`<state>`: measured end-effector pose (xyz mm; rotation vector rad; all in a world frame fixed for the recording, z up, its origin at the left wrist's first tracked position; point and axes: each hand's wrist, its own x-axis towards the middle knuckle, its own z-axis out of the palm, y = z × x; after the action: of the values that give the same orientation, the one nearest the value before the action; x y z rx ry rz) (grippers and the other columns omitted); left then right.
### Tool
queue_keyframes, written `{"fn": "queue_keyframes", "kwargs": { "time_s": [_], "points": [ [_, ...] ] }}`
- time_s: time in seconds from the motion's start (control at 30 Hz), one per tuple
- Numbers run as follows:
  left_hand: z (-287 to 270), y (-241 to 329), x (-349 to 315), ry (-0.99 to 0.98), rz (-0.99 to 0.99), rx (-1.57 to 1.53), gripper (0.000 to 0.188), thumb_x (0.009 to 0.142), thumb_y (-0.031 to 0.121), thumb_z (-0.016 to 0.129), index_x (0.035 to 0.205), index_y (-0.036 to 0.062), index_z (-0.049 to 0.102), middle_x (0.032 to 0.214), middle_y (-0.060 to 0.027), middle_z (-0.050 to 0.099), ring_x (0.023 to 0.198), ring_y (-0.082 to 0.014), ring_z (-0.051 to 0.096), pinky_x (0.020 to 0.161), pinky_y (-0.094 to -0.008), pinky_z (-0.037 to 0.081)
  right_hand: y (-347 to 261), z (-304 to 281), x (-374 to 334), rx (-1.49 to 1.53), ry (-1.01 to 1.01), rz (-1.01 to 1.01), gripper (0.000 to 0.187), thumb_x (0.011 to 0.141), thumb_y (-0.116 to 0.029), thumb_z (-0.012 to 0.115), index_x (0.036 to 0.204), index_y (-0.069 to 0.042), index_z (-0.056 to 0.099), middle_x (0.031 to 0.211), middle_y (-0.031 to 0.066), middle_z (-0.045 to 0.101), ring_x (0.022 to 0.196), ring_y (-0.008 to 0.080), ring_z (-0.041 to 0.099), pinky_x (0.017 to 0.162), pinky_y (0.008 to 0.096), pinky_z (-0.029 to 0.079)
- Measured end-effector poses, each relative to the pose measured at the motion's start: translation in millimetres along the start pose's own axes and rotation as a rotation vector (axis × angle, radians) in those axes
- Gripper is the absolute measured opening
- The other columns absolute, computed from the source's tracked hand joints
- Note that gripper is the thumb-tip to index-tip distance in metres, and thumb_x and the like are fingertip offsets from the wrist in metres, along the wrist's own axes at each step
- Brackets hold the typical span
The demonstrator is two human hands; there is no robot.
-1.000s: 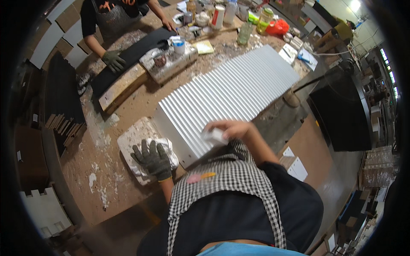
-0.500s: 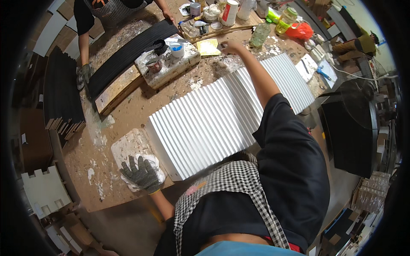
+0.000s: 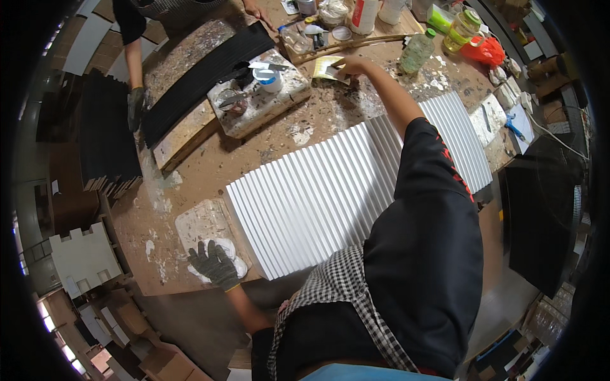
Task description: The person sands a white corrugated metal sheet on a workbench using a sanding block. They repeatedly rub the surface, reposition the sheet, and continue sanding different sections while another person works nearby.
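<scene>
My left hand [image 3: 215, 265], in a grey knit glove with the fingers spread, rests on a crumpled white cloth [image 3: 236, 249]. Under the cloth is a paint-stained pale board [image 3: 198, 223] at the table's near left. Bare and stretched far forward, my right hand [image 3: 353, 66] pinches the right side of a small pale-yellow sheet [image 3: 321, 67], which curls up from the table. Between my hands lies a white ribbed panel [image 3: 305, 193], partly under my right arm.
A paint-stained block [image 3: 279, 108] carries a white-and-blue cup [image 3: 269, 81] and dark pots. Beyond it a co-worker's gloved hand [image 3: 135, 109] is beside a long black ribbed strip [image 3: 203, 79]. A green-tinted bottle [image 3: 417, 52] and jars stand at the far right.
My right hand has closed on the yellow sheet, whose edge now curls upward. The left hand stays on the cloth. The whole view has shifted slightly.
</scene>
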<state>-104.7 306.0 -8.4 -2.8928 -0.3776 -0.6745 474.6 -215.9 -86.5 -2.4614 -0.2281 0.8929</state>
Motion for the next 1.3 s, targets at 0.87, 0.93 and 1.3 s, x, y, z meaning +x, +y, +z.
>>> {"fn": "queue_keyframes", "kwargs": {
  "time_s": [0.87, 0.93, 1.3],
  "points": [
    [26, -15, -21, 0.074, -0.113, -0.298, 0.019, 0.093, 0.015, 0.069, 0.111, 0.0095, 0.073, 0.133, -0.0149, 0.068, 0.139, -0.0472, 0.049, 0.119, -0.0639, 0.037, 42, 19, -18, -0.256, 0.367, -0.249, 0.06, 0.083, -0.05, 0.073, 0.114, 0.001, 0.067, 0.106, 0.0288, 0.074, 0.101, 0.0475, 0.07, 0.089, 0.0529, 0.055],
    [32, -16, -18, 0.082, -0.149, -0.356, 0.019, 0.092, 0.015, 0.069, 0.109, 0.0094, 0.074, 0.134, -0.0148, 0.068, 0.14, -0.047, 0.049, 0.119, -0.0637, 0.037, 47, 12, -13, -0.254, 0.39, -0.251, 0.062, 0.084, -0.052, 0.069, 0.116, 0.001, 0.067, 0.106, 0.0292, 0.075, 0.1, 0.0478, 0.071, 0.089, 0.0533, 0.056],
    [33, -17, -24, 0.004, -0.241, -0.37, 0.022, 0.096, 0.019, 0.066, 0.114, 0.011, 0.076, 0.143, -0.0093, 0.065, 0.148, -0.0397, 0.043, 0.126, -0.0571, 0.028, 40, 5, -15, -0.203, 0.388, -0.206, 0.069, 0.085, -0.057, 0.066, 0.12, 0.002, 0.066, 0.107, 0.0317, 0.074, 0.102, 0.0492, 0.071, 0.091, 0.0539, 0.055]
  ]
}}
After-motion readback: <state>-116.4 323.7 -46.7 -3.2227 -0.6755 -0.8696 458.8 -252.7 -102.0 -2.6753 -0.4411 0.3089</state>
